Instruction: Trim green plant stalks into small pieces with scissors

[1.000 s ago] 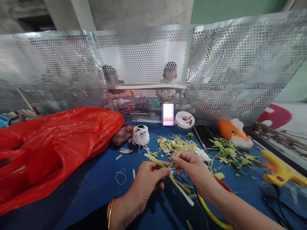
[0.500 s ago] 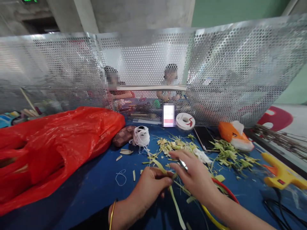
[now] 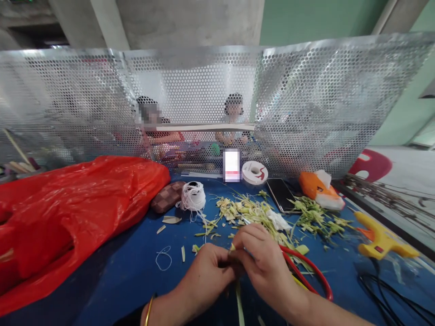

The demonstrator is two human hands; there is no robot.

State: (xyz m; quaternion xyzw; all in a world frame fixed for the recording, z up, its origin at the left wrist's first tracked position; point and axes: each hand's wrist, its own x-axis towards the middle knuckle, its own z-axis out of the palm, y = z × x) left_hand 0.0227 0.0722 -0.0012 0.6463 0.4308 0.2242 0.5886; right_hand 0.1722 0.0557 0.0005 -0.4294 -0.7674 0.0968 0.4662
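Observation:
My left hand (image 3: pixel 208 270) is closed, thumb and fingers pinching a pale green leaf strip (image 3: pixel 239 304) whose tail hangs toward me. Fingertip to fingertip with it, my right hand (image 3: pixel 267 262) is also closed on the strip at its upper end. The bent fingers hide most of the join. A small metal tip (image 3: pixel 246 221) pokes out past the right knuckles, and a curved red handle (image 3: pixel 321 277) with a yellow one inside it shows beside the right wrist. I cannot tell whether these are one tool in that hand. White thread trails toward my hands from a ball (image 3: pixel 193 197).
Leaf scraps (image 3: pixel 244 208) litter the blue table (image 3: pixel 136 280). Behind are a phone (image 3: pixel 281 194), a ribbon spool (image 3: pixel 254 172), a lit screen (image 3: pixel 232 164) and tissues (image 3: pixel 321 190). A red plastic bag (image 3: pixel 102 194) lies left, a yellow glue gun (image 3: pixel 384 240) right. People sit beyond a perforated screen (image 3: pixel 204 90).
My right hand has come down and left, closing from spread fingers onto the strip at the left fingertips. More of the red handle shows. The view has turned slightly right.

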